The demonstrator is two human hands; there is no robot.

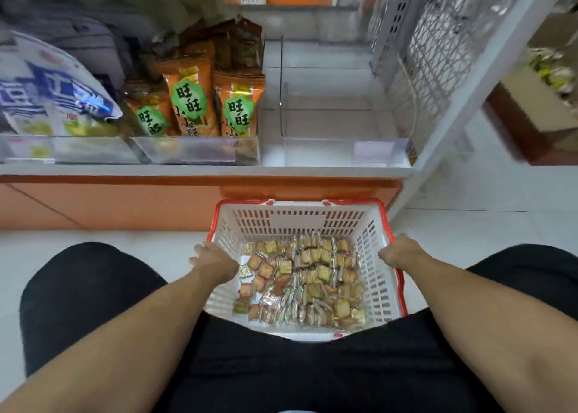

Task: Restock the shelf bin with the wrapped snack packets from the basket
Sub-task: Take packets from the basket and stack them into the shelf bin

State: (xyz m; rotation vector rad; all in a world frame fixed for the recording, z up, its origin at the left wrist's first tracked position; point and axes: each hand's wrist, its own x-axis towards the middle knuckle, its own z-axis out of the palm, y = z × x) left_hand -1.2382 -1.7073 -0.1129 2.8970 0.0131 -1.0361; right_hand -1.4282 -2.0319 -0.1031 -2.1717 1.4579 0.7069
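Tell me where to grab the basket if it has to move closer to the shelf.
Probably the red rim of the basket, both side edges, from above. The left hand and right hand sit at those edges already; the handles lie folded flat along the rim, and the snack packets fill only the bottom.

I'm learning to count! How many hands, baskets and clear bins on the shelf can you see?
Hands: 2, the left hand and the right hand, each on a basket side
Baskets: 1
Clear bins: 3, left, middle and right
Total: 6
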